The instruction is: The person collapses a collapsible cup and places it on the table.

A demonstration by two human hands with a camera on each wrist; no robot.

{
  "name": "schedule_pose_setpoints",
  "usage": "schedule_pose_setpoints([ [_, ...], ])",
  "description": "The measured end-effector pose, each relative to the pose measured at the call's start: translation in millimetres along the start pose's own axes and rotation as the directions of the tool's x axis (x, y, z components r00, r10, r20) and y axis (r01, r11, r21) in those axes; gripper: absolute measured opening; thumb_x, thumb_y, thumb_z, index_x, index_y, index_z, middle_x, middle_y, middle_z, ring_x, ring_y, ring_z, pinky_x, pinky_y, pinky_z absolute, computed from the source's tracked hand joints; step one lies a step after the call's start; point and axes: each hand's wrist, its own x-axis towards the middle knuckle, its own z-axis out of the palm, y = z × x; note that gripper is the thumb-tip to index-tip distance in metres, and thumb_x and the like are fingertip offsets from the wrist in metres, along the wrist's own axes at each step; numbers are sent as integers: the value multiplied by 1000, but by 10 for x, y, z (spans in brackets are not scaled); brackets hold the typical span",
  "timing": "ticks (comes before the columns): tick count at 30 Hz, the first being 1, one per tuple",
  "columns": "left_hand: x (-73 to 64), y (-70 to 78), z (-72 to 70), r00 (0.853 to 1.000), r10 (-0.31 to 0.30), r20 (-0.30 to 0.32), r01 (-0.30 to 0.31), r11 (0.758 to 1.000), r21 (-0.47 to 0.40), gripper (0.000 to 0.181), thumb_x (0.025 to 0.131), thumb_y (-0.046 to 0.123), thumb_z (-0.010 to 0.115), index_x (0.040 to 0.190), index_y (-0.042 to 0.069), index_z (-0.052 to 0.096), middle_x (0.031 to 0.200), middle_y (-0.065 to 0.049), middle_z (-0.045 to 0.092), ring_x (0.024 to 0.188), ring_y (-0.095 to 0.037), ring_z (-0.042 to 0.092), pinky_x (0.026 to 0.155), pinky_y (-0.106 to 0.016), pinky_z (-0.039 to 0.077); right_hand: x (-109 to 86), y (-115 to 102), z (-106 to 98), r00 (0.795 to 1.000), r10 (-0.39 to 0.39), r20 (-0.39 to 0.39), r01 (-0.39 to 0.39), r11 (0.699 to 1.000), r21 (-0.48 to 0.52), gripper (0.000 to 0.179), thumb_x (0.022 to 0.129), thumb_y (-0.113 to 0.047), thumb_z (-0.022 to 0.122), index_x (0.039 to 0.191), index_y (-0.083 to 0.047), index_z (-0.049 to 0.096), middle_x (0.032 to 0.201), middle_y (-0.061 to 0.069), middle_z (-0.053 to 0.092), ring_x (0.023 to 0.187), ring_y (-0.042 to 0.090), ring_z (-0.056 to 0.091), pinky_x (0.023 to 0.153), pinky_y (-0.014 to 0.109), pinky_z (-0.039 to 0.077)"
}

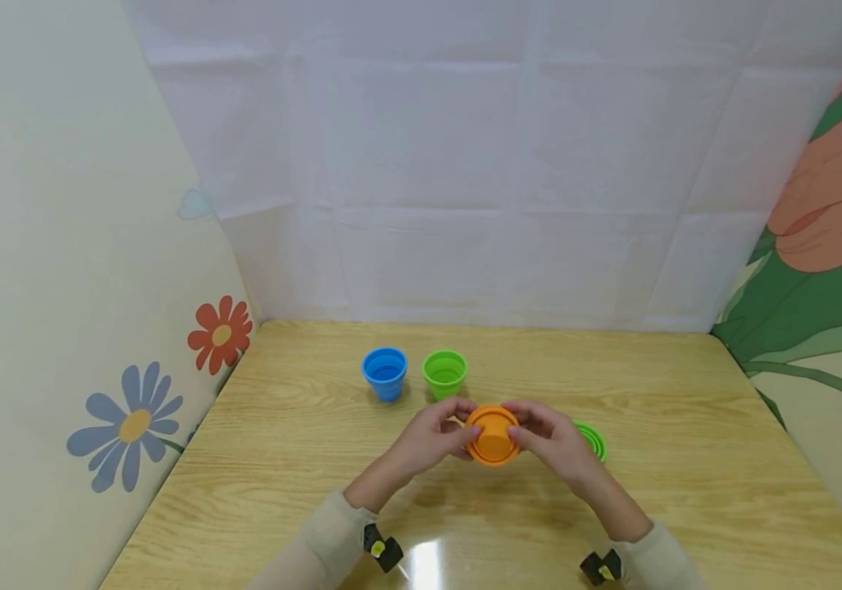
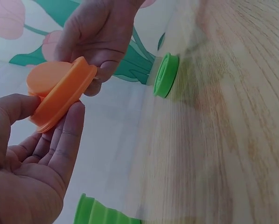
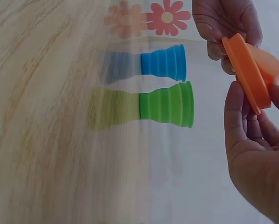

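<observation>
While my left hand point(image 1: 428, 440) and right hand point(image 1: 562, 447) grip the orange cup point(image 1: 494, 447) from opposite sides, my thumbs lie on the side facing me and my fingers curl behind the rim, so both hands are taken up with this one thing. I hold it above the table point(image 1: 686, 459), about midway between its left and right edges, tipped with the base toward me. That base juts out crookedly from the rim, so I judge the cup partly folded; my thumbs should bear evenly while my fingers brace the rim, since pushing one side alone would probably skew it further. Toward the far edge, left of its middle, the blue cup point(image 1: 384, 373) and green cup point(image 1: 445, 373) stand upright side by side, so forward room is tight for my left knuckles. Just past my right hand lies a flat green cup point(image 1: 598, 440), partly hidden from above. Beyond it, open room runs to the right edge, and more lies on my left toward the left edge; I cannot see the near edge.
</observation>
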Motion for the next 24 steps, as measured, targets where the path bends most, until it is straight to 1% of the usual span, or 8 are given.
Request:
schedule_pose_setpoints([
  [3, 7, -1, 0, 1000, 8, 5, -8, 1000, 9, 32, 100, 12, 64, 127, -5, 56, 115, -16, 58, 87, -17, 69, 74, -35, 63, -7, -2, 4, 1000, 10, 6, -10, 1000, 14, 39, 102, -11, 61, 136, 6, 54, 119, 21, 62, 95, 13, 66, 79, 29, 60],
  [5, 10, -1, 2, 1000, 5, 3, -5, 1000, 20, 31, 100, 11, 64, 126, -5, 56, 114, -15, 58, 85, -16, 68, 73, -34, 63, -7, -6, 18, 1000, 23, -2, -23, 1000, 5, 38, 101, -11, 62, 134, 6, 55, 117, 19, 63, 95, 14, 65, 79, 29, 60],
  [9, 12, -8, 4, 1000, -4, -5, 5, 999, 42, 31, 98, 10, 67, 123, -4, 57, 111, -13, 60, 81, -15, 67, 72, -36, 63, 3, -12, 61, 999, 29, -43, -32, 997, -66, 34, 99, -11, 65, 129, 4, 59, 111, 15, 65, 96, 17, 64, 78, 27, 59],
  [13, 15, -9, 9, 1000, -2, -15, 3, 998, 63, 31, 96, 9, 69, 122, -3, 57, 108, -12, 60, 77, -14, 66, 70, -35, 63, 21, -13, 100, 997, 18, -75, -27, 992, -120, 29, 98, -9, 67, 125, 2, 62, 108, 13, 67, 98, 18, 63, 83, 26, 57],
  [16, 11, 6, 15, 1000, 8, -17, -7, 998, 66, 31, 95, 7, 69, 122, -2, 58, 106, -11, 59, 75, -14, 66, 69, -34, 63, 33, -17, 115, 997, 12, -82, -23, 991, -134, 28, 98, -8, 66, 124, 2, 62, 108, 13, 67, 99, 17, 63, 86, 24, 56],
  [20, 5, 19, 21, 1000, 12, -18, -11, 998, 65, 30, 94, 4, 68, 121, -2, 58, 105, -11, 57, 75, -14, 66, 69, -36, 63, 43, -21, 125, 997, 3, -75, -14, 989, -151, 28, 98, -6, 66, 124, 3, 61, 108, 13, 67, 97, 16, 63, 85, 24, 56],
  [24, 6, 10, 25, 1000, 0, -16, 2, 997, 71, 30, 93, 1, 67, 121, -1, 57, 106, -11, 56, 76, -15, 67, 70, -37, 64, 44, -30, 135, 997, 5, -72, -16, 989, -150, 28, 98, -6, 66, 124, 3, 61, 107, 14, 67, 96, 17, 63, 84, 24, 56],
])
